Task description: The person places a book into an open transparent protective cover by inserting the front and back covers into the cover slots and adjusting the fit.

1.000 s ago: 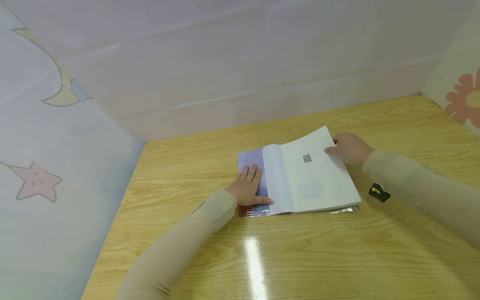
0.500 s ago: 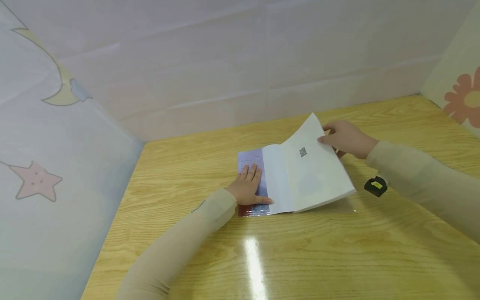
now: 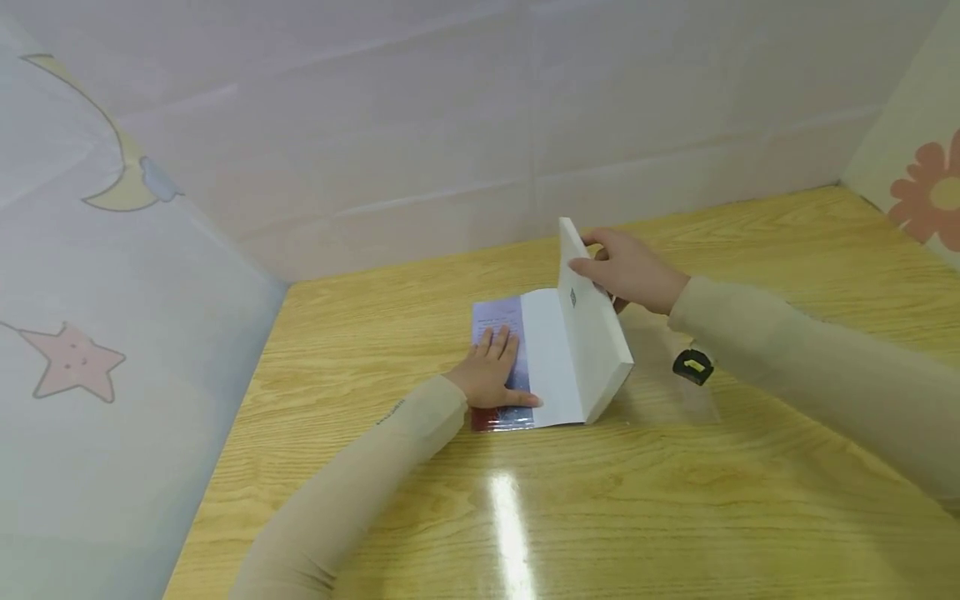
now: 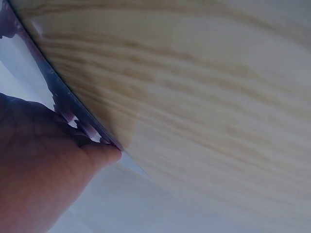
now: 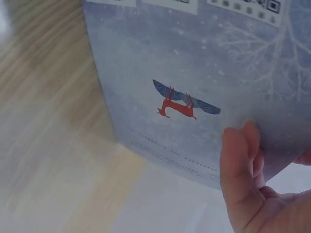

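A book lies partly open on the table, its thick page block tilted up near upright from the spine. My right hand grips the block's outer edge, thumb on the white page and fingers behind. The right wrist view shows the bluish back cover with a red deer, and fingers against it. My left hand lies flat with fingers spread on the purple cover flap, thumb reaching the white page beside it. A clear plastic sheet lies on the table right of the book.
The wood-grain table meets a pale fabric wall at the back and a printed one at the left. A black device sits at the right wrist, above the plastic sheet.
My right hand has raised the page block from lying almost flat on the right to near upright, moving left and slightly up. The plastic sheet has come into sight. My left hand stays put.
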Action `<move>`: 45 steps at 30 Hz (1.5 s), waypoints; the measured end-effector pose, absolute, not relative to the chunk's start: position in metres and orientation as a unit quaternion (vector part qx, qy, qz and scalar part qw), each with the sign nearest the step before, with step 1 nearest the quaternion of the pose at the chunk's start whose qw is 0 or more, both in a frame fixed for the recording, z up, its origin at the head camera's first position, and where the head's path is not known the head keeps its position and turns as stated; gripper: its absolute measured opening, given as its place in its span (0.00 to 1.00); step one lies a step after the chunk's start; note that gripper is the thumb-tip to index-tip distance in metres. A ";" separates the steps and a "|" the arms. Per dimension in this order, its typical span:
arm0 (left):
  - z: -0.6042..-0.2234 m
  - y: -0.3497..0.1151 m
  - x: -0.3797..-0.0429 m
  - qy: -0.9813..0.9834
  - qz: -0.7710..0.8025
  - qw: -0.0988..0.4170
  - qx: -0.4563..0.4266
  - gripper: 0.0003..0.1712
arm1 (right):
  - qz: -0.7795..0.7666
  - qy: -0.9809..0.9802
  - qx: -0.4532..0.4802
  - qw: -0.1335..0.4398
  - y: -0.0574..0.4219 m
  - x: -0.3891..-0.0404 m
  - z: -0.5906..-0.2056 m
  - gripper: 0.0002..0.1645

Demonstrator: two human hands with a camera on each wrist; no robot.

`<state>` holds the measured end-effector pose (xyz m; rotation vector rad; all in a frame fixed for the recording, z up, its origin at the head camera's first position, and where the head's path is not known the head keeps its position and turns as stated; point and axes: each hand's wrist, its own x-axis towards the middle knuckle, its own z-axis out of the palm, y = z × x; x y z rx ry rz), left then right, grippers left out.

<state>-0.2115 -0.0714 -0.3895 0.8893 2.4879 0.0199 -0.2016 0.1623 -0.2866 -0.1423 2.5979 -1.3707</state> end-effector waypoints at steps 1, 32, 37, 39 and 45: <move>-0.389 -0.072 -0.212 0.912 0.008 0.247 0.327 0.62 | -0.461 0.880 -0.051 0.100 0.159 -0.202 -0.287 0.34; -0.387 -0.076 -0.212 0.907 0.078 0.206 0.358 0.56 | -0.480 0.869 -0.035 0.113 0.142 -0.209 -0.303 0.39; -0.374 -0.071 -0.207 0.886 0.198 0.201 0.367 0.50 | -0.484 0.867 -0.032 0.114 0.142 -0.208 -0.302 0.39; -0.369 -0.067 -0.203 0.872 0.262 0.214 0.355 0.48 | -0.485 0.866 -0.030 0.117 0.141 -0.209 -0.302 0.40; -0.350 -0.051 -0.186 0.808 0.433 0.280 0.285 0.44 | -0.483 0.867 -0.025 0.120 0.140 -0.210 -0.302 0.41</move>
